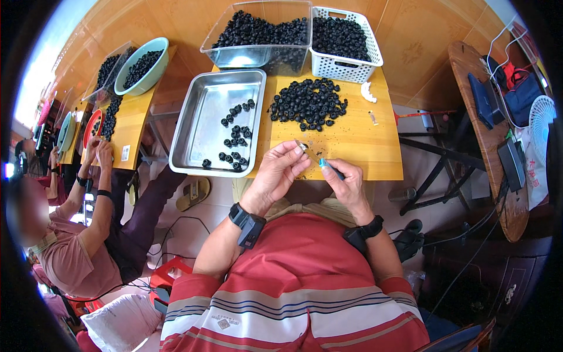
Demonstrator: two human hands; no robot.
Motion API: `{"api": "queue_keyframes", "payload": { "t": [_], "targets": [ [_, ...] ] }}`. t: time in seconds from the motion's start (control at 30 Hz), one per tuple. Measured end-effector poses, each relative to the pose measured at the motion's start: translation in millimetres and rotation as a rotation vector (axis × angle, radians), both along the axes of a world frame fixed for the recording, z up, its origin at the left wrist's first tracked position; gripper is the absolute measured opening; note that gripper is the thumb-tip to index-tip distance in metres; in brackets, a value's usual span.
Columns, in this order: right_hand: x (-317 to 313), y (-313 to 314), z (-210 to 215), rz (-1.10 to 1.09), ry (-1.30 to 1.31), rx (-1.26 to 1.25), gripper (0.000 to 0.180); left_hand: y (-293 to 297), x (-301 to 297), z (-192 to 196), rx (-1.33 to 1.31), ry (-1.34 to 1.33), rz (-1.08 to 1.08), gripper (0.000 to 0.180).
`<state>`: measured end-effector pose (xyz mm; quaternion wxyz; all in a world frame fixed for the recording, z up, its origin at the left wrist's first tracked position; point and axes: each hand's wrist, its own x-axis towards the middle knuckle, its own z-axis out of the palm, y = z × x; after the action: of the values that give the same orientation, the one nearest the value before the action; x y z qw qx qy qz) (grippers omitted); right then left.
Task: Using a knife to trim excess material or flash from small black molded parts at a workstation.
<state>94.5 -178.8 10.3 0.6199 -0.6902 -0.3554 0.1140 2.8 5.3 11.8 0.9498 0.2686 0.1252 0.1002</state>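
Over the front edge of the wooden table, my left hand point(278, 173) is closed, thumb and fingers pinching a small black piece point(302, 145) with a pale edge, mostly hidden. My right hand point(348, 182) grips a small knife point(314, 156) by its teal and dark handle. The narrow blade points up and left, meeting the left fingertips. Just beyond lies a pile of small round black pieces point(309, 101), several with a hole. Left of the pile, a shallow metal tray point(202, 111) holds scattered pieces of the same kind.
Behind the pile stand a clear plastic bin point(234, 57) and a white perforated basket point(346, 68), both full of black pieces. A white scrap point(367, 92) lies on the table point(375, 146). A folding stand point(437, 158) is at right. Another person point(88, 234) works at left beside a pale green basin point(132, 82).
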Motion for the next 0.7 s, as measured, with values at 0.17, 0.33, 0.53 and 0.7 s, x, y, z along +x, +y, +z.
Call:
{"api": "queue_keyframes", "payload": {
  "t": [0.17,0.33,0.53,0.7],
  "targets": [
    [-1,1,3,0.005,0.002,0.001,0.031,0,-3,-4,-0.013,0.0,0.002,0.01],
    [3,-1,3,-0.011,-0.047,-0.082,0.03,-2,-12,9,0.033,-0.069,-0.076,0.014],
    [5,2,3,-0.089,0.093,0.045,0.033,-6,-16,20,0.067,-0.145,-0.095,0.016],
    [6,3,-1,-0.069,0.088,-0.017,0.035,-2,-24,21,0.1,-0.092,-0.037,0.016]
  ]
}}
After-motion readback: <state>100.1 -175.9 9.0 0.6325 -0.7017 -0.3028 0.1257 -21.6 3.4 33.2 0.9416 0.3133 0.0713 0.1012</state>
